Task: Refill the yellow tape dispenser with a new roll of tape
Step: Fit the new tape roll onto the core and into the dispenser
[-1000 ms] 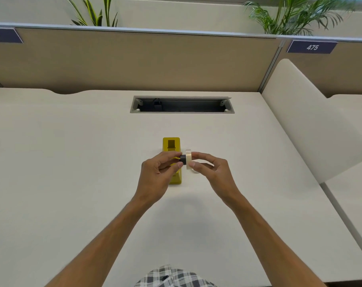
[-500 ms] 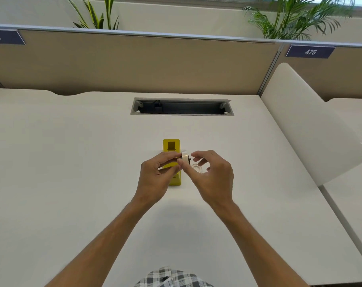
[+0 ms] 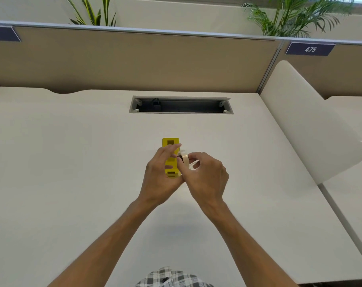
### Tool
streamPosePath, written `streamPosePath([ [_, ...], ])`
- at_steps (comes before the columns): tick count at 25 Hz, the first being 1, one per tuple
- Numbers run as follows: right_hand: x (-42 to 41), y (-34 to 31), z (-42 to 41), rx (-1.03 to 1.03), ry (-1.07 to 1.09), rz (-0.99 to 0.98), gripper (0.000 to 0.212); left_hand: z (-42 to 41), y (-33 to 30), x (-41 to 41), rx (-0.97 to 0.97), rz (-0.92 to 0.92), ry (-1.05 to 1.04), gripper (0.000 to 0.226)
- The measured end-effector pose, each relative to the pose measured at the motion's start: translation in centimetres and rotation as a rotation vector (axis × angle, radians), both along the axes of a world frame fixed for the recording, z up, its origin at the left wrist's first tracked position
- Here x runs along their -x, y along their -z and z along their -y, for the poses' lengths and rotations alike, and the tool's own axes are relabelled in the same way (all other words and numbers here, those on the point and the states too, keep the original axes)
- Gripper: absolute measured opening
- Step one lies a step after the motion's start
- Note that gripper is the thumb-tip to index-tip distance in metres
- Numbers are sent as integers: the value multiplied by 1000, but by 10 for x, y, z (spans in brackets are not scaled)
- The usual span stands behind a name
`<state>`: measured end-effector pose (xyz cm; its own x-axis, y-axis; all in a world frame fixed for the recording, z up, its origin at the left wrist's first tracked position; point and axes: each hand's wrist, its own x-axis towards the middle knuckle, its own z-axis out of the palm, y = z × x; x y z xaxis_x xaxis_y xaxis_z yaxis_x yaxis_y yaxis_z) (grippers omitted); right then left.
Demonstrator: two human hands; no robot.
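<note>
- Yellow tape dispenser (image 3: 170,145) lies flat on the pale bench (image 3: 72,162), near the middle, long axis running away from the person; its near end is partly covered by the left hand.
- Left hand (image 3: 161,179) is over the dispenser, fingers (image 3: 174,148) extended and loosely together, pointing forward across the yellow body. Whether they actually press on it, cannot tell.
- Right hand (image 3: 207,179) is just beside the dispenser's right edge, fingers curled, pinching the tape roll (image 3: 185,159) between thumb and fingertips.
- Tape roll: pale, translucent ring, held on edge above the bench, close against the left hand's fingers.
- Both forearms reach in from the bottom edge; the two hands touch or nearly touch at the thumbs.
- Cable slot (image 3: 181,105) is set into the bench beyond the dispenser; a tan partition (image 3: 134,63) stands behind it.
</note>
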<state>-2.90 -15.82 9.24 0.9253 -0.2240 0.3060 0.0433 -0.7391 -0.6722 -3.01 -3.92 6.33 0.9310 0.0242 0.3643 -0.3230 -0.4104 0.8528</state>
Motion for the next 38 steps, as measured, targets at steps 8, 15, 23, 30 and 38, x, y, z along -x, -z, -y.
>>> streamPosePath([
  [8,-9,2,-5,12,-8,33,18,-6,11,-21,-22,-74,-26,52],
  [15,-35,19,-16,28,-18,0,20,-21,26,-46,-92,-101,-28,48],
  [23,-75,45,-30,45,-41,-57,24,-37,40,-74,-213,-66,-18,52],
  [30,-92,58,-37,86,-47,-113,26,-44,48,-92,-376,-18,1,41],
  [38,-102,61,-43,123,-35,-196,30,-51,52,-104,-404,-30,29,39],
])
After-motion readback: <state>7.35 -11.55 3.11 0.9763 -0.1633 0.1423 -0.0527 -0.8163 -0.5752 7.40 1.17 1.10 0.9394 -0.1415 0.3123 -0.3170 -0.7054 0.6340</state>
